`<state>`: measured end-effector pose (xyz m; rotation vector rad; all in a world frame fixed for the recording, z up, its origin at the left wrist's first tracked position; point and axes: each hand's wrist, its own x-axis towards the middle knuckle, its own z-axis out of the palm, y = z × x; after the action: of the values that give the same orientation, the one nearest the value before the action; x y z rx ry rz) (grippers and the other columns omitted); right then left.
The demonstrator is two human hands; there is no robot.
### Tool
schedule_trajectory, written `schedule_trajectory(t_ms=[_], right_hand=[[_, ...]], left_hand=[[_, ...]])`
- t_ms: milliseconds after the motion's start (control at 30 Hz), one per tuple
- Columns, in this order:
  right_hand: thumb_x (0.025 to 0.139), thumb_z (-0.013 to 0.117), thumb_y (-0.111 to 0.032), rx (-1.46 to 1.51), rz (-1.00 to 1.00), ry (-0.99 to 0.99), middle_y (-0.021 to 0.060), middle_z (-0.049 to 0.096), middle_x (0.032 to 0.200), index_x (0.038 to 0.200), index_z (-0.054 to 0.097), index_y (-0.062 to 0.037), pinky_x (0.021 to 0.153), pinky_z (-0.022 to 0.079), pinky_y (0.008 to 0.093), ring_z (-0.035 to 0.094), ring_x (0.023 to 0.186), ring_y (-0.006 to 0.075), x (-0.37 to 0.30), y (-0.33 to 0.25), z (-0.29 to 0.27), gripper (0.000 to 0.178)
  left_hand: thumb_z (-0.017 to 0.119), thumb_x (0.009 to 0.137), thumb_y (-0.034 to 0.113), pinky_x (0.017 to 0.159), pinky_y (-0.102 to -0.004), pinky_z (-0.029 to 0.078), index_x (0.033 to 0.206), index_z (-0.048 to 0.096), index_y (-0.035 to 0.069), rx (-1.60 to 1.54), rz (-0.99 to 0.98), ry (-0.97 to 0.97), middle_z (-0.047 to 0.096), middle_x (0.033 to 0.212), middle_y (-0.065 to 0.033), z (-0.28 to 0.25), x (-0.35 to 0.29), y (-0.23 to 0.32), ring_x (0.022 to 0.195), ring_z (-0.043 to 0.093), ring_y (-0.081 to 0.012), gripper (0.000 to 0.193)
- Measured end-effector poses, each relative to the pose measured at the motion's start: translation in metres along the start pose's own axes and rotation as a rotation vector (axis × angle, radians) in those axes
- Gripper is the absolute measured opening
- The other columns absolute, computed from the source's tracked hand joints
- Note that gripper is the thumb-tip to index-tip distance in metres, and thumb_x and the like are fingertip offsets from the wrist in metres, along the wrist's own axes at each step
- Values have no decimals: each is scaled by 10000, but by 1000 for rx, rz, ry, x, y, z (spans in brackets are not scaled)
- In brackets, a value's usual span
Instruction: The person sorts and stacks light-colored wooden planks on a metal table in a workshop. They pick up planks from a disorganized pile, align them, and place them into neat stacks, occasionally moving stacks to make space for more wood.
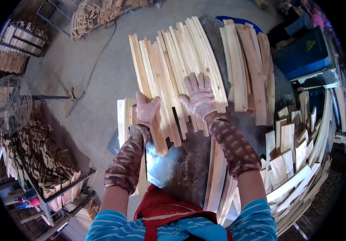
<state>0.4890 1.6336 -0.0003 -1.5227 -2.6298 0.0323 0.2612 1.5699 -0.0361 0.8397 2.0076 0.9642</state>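
Note:
A row of long, narrow pale wooden strips (173, 64) lies side by side on a dark metal tabletop (181, 168), their near ends uneven. My right hand (198, 95), in a light knit glove, rests flat on the strips toward the right side, fingers spread. My left hand (146, 109), gloved the same way, is at the row's left edge. Its thumb reaches over the top of the strips and one finger points forward along the edge; the other fingers are mostly hidden. A few wider pale boards (121, 120) lie just left of it.
Wider boards (253, 76) are stacked to the right, near a blue machine box (303, 52). Many upright offcuts (287, 140) crowd the lower right. At left stand a caged fan (12, 104) and a metal rack (62, 190) full of wood pieces. A cable (100, 52) runs over the floor.

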Motion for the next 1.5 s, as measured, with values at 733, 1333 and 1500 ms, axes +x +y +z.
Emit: schedule_trajectory(t_ms=[733,1333,1500], right_hand=[[885,596,-324,247,72,92,158,511,1419,1356,533,-51,1171,285,533,409,1372,360,-88,-13,0,548],[863,631,-233,452,183,226,166,531,1400,1437,432,-4,1172,314,506,471,1350,347,-84,-9,8,649],[876,658,-66,728,262,333,213,621,1283,1474,416,-18,1044,472,484,623,1138,397,-90,-16,-2,646]], left_hand=[[696,840,291,1097,-526,391,1383,514,80,600,944,182,480,1448,-202,77,143,115,1299,468,-422,611],[735,901,239,989,-317,460,1158,684,-18,-143,448,-267,654,1252,-82,100,236,209,1128,604,-171,367],[676,949,279,1211,-380,278,1567,253,-17,-593,541,-342,307,1607,-184,23,84,222,1454,358,-283,805]])
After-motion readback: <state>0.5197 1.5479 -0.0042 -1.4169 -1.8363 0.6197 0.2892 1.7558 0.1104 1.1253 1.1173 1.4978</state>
